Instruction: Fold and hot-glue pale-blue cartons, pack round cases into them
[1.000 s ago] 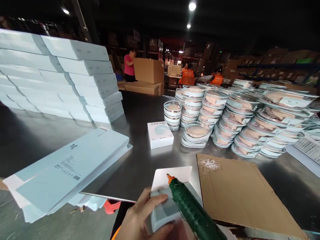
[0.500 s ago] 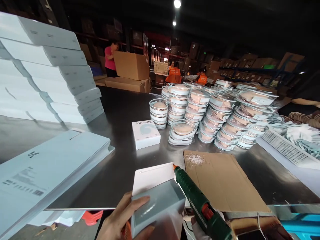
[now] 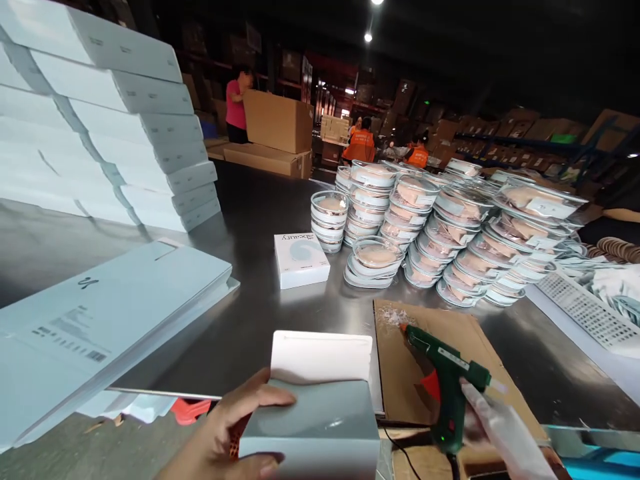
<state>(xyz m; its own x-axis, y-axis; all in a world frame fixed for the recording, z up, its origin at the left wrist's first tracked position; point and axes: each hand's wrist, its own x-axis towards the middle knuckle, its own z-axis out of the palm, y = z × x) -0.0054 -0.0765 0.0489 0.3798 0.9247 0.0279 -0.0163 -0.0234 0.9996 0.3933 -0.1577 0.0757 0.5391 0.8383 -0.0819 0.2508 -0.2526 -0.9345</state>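
Note:
My left hand (image 3: 235, 420) grips a light-blue cardboard box (image 3: 315, 413) at its left side, fingers on top and thumb below. Its white-lined flap (image 3: 323, 357) stands up at the far end. A pale glove covers my right hand (image 3: 493, 420), which is closed at the back of the grip of a green hot glue gun (image 3: 450, 380); its fingers are partly hidden. The gun's orange nozzle (image 3: 404, 327) points left, over a brown cardboard sheet (image 3: 477, 347) with whitish scraps near its far corner. The power cord hangs below the gun.
A small white printed box (image 3: 303, 263) stands ahead, beside stacks of round clear-lidded packs (image 3: 415, 220). Flattened light-blue cartons (image 3: 125, 313) lie left, before a tall stack of white boxes (image 3: 150, 147). A white perforated basket (image 3: 585, 310) is at right. People work in the background.
My right hand has moved the glue gun right, away from the box flap and over the cardboard sheet. The box stays in my left hand, its flap now more squarely facing me.

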